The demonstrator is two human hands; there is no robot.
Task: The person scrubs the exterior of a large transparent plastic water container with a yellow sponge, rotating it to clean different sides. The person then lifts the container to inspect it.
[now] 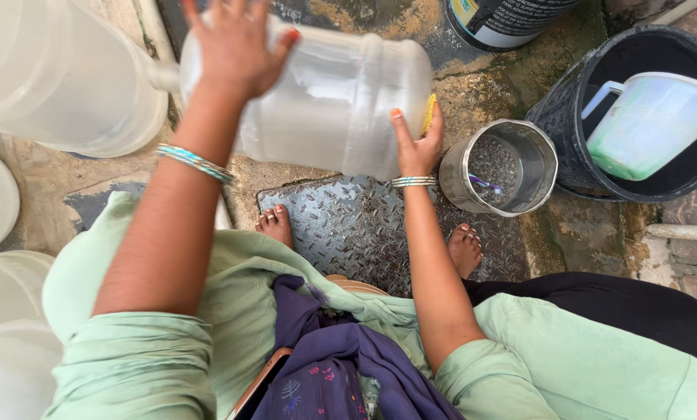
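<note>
Scrubbing the clear water jug [333, 101] lying on its side, right hand [417, 144] pinches a yellow sponge [429, 113] against its base while left hand [235, 47] spreads flat on top; next, probably turning it.

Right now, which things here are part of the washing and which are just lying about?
In use:
jug, on its side
left hand, on the jug
right hand, pressing the yellow sponge to the jug's base

Lying about:
steel pot
black bucket with green pitcher
other jugs
</note>
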